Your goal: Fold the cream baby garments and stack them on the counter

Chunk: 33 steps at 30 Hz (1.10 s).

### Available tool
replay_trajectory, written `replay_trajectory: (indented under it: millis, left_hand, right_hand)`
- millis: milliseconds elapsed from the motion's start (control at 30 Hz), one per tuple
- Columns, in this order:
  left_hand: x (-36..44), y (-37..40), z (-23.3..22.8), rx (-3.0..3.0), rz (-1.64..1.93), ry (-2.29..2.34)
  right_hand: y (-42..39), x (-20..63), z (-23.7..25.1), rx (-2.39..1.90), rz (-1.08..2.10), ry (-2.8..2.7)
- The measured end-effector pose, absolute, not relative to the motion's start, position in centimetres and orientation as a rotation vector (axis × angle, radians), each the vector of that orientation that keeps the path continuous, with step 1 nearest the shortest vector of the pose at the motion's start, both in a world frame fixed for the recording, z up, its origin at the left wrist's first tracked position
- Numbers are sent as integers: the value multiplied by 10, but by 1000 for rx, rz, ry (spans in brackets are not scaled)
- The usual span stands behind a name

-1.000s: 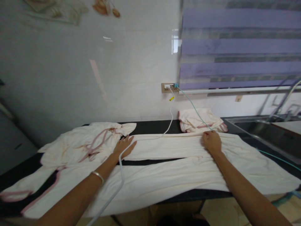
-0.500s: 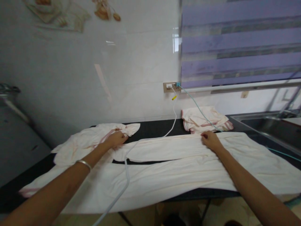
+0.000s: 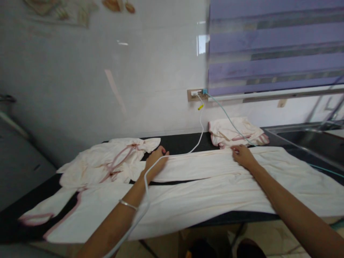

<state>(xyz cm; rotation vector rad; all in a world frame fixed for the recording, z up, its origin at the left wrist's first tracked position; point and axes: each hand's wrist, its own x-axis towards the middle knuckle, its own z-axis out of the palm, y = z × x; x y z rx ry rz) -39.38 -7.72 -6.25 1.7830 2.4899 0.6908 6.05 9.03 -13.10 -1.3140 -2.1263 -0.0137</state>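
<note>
Cream trousers (image 3: pixel 204 200) lie spread across a black countertop (image 3: pixel 180 143), legs pointing left. My left hand (image 3: pixel 155 160) rests at the hem end of the far leg, fingers curled over its far edge. My right hand (image 3: pixel 242 156) sits on the same far edge nearer the waist, fingers bent and pinching the cloth. A white cable (image 3: pixel 200 132) runs from the wall socket (image 3: pixel 197 95) over the far leg and past my left wrist.
A cream top with pink trim (image 3: pixel 107 163) lies crumpled at the left. A folded cream garment (image 3: pixel 236 132) sits at the back by the wall, with a teal cable (image 3: pixel 225 116) across it. A steel sink (image 3: pixel 311 141) is at right, under purple blinds (image 3: pixel 274 50).
My left hand went from the far leg's hem over to the pink-trimmed top, then came back to the hem. My right hand stayed on the far edge. The camera shifted slightly.
</note>
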Motion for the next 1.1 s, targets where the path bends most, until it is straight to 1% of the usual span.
replay_trajectory:
  millis: [133,233,333,467,533,633,700,800,867,1000,1100]
  left_hand:
    - [-351,-60,-81,2132,412,2348]
    - [-349,-51,-91,2254,438,2286]
    - [-362,-51,-96,2205,443,2267]
    - [-370,-60,-89,1909,244,2319]
    - [-367,-65,-81,1832,186,2288]
    - [-361,-74,-71,1809,144,2241]
    - [-358,-80,-67,1805,101,2213]
    - [-355,-88,-66,1828,52,2186]
    - [-357,-89,-68,1892,104,2212]
    - [-370,-82,-73,1960,373,2448]
    - [-386,-75,-76,1946,416,2529]
  right_hand:
    - [87,61,-128,-1357,-20,-2119]
    - [85,62,-127,-1365,-57,-2115]
    - [82,63,-126,-1401,-104,-2144]
    - [74,56,-124,-1522,-179,-2241]
    - [65,48,-119,-1658,-200,-2283]
    - [47,25,-100,-1963,-229,-2250]
    - [35,-1,-80,-2018,-245,-2243]
    - [21,-56,-51,-1714,-207,-2361]
    - [13,-97,-45,-1525,-104,-2416]
    - [0,-156,-65,-1436,44,-2488]
    - [-2,-167,-84,-1353,58,-2508]
